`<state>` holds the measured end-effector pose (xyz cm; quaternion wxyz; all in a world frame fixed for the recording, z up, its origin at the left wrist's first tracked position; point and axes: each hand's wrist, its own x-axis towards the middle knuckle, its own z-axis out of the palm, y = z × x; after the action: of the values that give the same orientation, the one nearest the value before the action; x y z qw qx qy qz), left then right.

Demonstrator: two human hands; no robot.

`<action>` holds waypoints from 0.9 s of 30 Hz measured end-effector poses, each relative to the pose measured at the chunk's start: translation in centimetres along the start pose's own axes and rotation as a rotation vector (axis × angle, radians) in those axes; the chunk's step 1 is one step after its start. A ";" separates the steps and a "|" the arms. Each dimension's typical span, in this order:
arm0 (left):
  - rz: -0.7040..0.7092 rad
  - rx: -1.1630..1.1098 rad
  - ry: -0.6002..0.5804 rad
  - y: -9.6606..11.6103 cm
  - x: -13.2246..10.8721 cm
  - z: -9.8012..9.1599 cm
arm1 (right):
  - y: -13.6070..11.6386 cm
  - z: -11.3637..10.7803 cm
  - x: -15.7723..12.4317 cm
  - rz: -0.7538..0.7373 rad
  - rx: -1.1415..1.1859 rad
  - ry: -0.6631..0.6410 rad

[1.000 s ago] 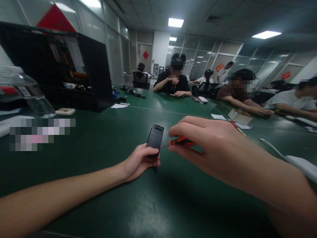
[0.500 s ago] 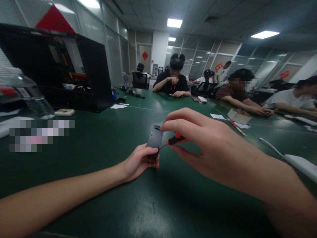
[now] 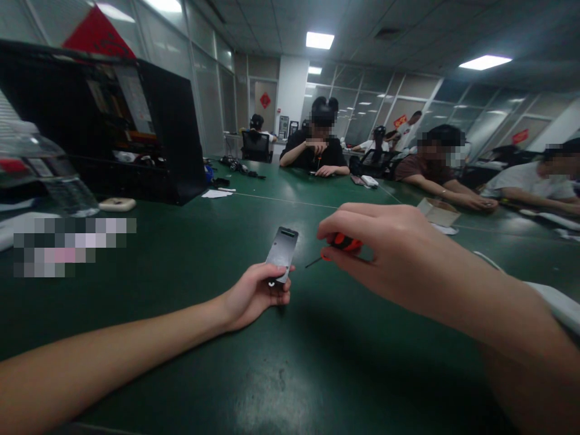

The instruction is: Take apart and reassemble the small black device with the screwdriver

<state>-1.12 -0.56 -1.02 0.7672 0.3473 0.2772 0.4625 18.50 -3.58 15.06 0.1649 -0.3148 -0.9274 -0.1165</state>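
Note:
My left hand (image 3: pixel 256 293) rests on the green table (image 3: pixel 190 374) and grips the lower end of a flat grey rectangular metal module (image 3: pixel 284 243), thumb on its face. Small round holes and a narrow slot at the far end show on that face. A red and black screwdriver (image 3: pixel 347 242) is in my right hand (image 3: pixel 389 241), its handle pinched between thumb and fingers. Its thin shaft points left toward the module, with a gap between tip and module. Part of the handle is hidden by my fingers.
An open black computer case (image 3: pixel 181 145) stands at left, behind a clear plastic bottle (image 3: pixel 63 175). A small box (image 3: pixel 438 212) lies on the right, with a white device (image 3: pixel 555 305) nearer me. Across the table sits a person in black (image 3: pixel 294 154); others sit at right.
The screwdriver has come away from the module's edge, moving right with my right hand, whose fingers have closed more around the handle. The module has tilted slightly, and its face looks brighter.

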 end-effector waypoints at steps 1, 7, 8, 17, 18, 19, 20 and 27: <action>0.003 0.006 -0.003 0.0 0.0 0.0 | 0.1 0.2 0.2 -0.006 0.012 0.002; 0.010 0.032 -0.023 0.0 0.0 0.1 | 0.4 1.5 1.0 -0.040 0.072 -0.025; 0.009 0.032 -0.023 0.0 0.0 0.1 | 0.5 1.6 1.0 -0.037 0.075 -0.030; 0.007 0.027 -0.024 0.0 -0.2 0.1 | 0.4 1.5 1.2 -0.042 0.084 -0.042; 0.009 0.029 -0.026 0.1 -0.2 0.1 | 0.4 1.6 1.2 -0.045 0.085 -0.040; 0.011 0.031 -0.028 0.1 -0.2 0.1 | 0.4 1.6 1.2 -0.046 0.086 -0.039; 0.011 0.033 -0.032 0.1 -0.2 0.1 | 0.5 1.7 1.2 -0.044 0.086 -0.035; 0.015 0.029 -0.028 0.0 0.0 0.1 | 0.6 2.5 1.2 -0.041 0.074 -0.050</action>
<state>-1.07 -0.60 -0.99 0.7625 0.3671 0.2704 0.4591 17.40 -1.63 13.28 0.1508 -0.2924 -0.9411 -0.0777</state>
